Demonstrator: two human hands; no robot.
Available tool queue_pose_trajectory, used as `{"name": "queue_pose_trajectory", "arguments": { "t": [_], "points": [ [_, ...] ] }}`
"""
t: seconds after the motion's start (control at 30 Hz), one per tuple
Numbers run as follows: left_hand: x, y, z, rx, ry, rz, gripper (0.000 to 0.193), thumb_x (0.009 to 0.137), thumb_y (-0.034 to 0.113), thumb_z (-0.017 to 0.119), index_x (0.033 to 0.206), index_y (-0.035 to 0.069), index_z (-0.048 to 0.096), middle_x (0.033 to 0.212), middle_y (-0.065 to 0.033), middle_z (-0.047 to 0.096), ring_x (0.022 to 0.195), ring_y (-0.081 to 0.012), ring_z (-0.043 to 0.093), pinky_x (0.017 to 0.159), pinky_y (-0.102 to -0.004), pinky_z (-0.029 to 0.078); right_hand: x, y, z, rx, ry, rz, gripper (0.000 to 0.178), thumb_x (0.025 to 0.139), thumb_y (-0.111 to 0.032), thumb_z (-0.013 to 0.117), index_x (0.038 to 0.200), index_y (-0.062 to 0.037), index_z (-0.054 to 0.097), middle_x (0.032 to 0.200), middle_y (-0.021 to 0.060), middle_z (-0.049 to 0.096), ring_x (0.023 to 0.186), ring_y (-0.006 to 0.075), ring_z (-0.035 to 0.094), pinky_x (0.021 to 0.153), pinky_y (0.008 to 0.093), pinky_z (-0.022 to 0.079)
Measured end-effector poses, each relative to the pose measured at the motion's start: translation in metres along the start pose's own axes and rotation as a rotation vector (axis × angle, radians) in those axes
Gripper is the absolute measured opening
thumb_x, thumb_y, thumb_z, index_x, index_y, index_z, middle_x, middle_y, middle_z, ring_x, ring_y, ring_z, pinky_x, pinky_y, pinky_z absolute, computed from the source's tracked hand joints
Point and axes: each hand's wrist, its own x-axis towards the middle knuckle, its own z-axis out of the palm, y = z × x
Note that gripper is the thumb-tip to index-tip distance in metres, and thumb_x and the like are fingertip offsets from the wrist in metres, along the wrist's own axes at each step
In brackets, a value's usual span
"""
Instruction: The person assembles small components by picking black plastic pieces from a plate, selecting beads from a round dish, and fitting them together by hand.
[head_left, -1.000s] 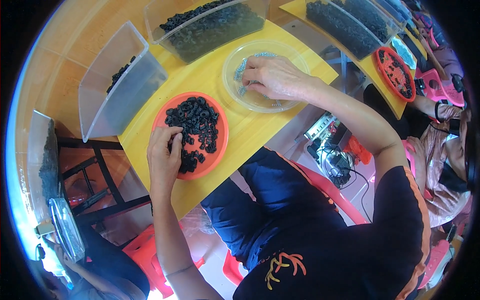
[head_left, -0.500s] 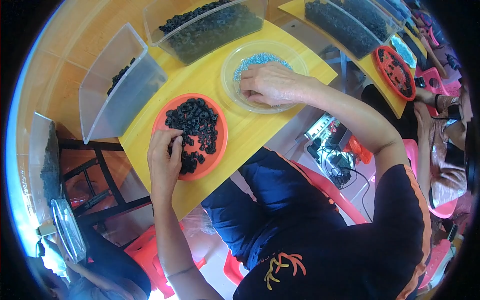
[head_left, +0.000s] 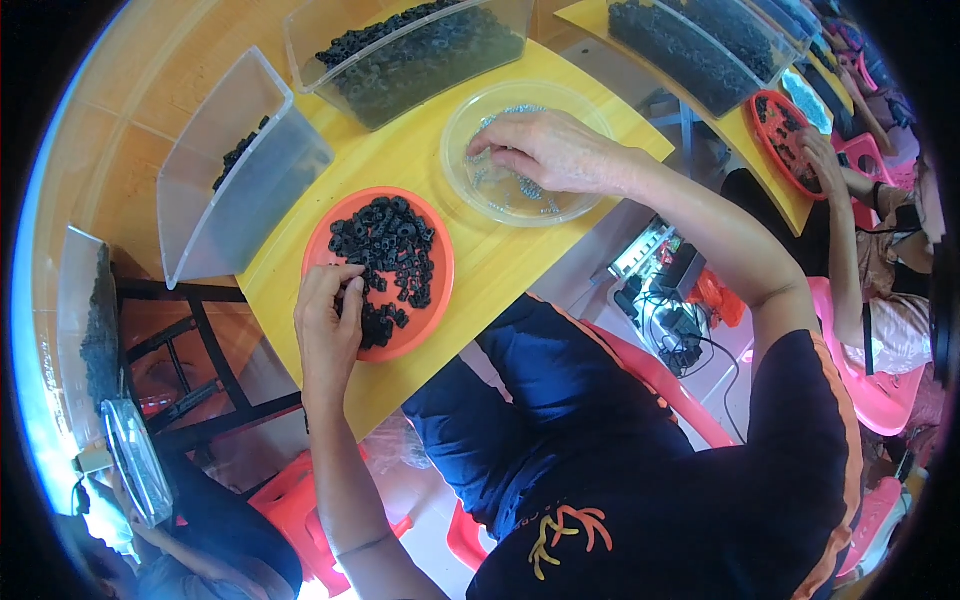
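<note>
At the left rim of a round orange plate [head_left: 437,318], my left hand [head_left: 328,312] is closed, thumb against bent fingers. Whatever sits between those fingertips is too small to make out. Many small black plastic parts [head_left: 388,240] lie loose on the plate. My right hand [head_left: 548,150] reaches into a clear round tub [head_left: 455,185], its fingers curled downward and drawn together; their tips are partly hidden, so what they pinch does not show. Small shiny silver metal pieces [head_left: 528,188], perhaps screws, lie on the tub's bottom around the hand.
Behind the plate, a clear bin [head_left: 245,185] on its side holds a few black parts. A fuller clear bin [head_left: 420,75] stands at the back of the yellow table [head_left: 390,385]. On the right, a co-worker's hand [head_left: 822,160] is over a red tray [head_left: 765,130]; cables [head_left: 685,335] hang below.
My right hand has shifted within the tub, and the metal pieces look more spread out. My left hand has barely moved. The co-worker's hand has come up to the red tray.
</note>
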Motion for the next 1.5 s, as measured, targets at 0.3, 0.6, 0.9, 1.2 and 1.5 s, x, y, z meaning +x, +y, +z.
{"name": "queue_pose_trajectory", "arguments": {
  "t": [0.3,0.6,0.9,1.2,1.5],
  "points": [
    [-0.002,-0.001,0.002,-0.017,0.006,-0.013,0.011,0.087,-0.001,0.062,0.097,-0.001,0.065,0.080,-0.0101,0.056,0.069,-0.0194,0.055,0.065,-0.0310,0.046,-0.009,-0.004,-0.014,-0.164,-0.262,-0.159,0.009,0.083,-0.016,0.068,0.089,-0.0097,0.069,0.091,0.0061,0.061,0.096,0.0263,0.060,0.077,0.0395,0.049],
    [0.004,0.002,0.000,-0.038,0.037,-0.040,0.011,0.086,0.002,0.064,0.097,0.000,0.067,0.080,-0.0095,0.058,0.067,-0.0178,0.054,0.064,-0.0297,0.045,-0.016,-0.008,-0.010,-0.236,-0.274,-0.243,0.008,0.077,-0.013,0.067,0.080,-0.0055,0.067,0.085,0.0085,0.061,0.092,0.0288,0.059,0.074,0.0403,0.050],
    [0.027,-0.009,-0.004,-0.001,0.084,-0.056,0.012,0.087,0.008,0.064,0.096,0.001,0.067,0.076,-0.0105,0.056,0.069,-0.0215,0.054,0.068,-0.0336,0.046,-0.011,-0.008,-0.019,-0.122,-0.419,-0.285,0.008,0.077,-0.009,0.069,0.084,-0.0049,0.067,0.090,0.0084,0.061,0.099,0.0268,0.058,0.081,0.0378,0.050],
    [0.044,0.003,0.014,0.135,-0.019,0.050,0.016,0.084,0.012,0.066,0.096,0.002,0.068,0.090,-0.0136,0.063,0.089,-0.0298,0.060,0.082,-0.0403,0.048,-0.005,-0.011,-0.011,-0.019,-0.343,-0.073,0.013,0.079,-0.013,0.069,0.086,-0.0033,0.063,0.089,0.0116,0.063,0.082,0.0278,0.063,0.075,0.0375,0.051],
    [0.054,0.005,0.025,0.308,-0.080,0.043,0.023,0.081,0.011,0.068,0.103,0.003,0.067,0.094,-0.0129,0.066,0.090,-0.0289,0.061,0.084,-0.0397,0.048,-0.010,-0.007,-0.010,0.600,-0.152,0.212,0.014,0.087,-0.013,0.070,0.094,-0.0031,0.064,0.085,0.0006,0.064,0.079,0.0083,0.058,0.075,0.0250,0.048]
  ]
}}
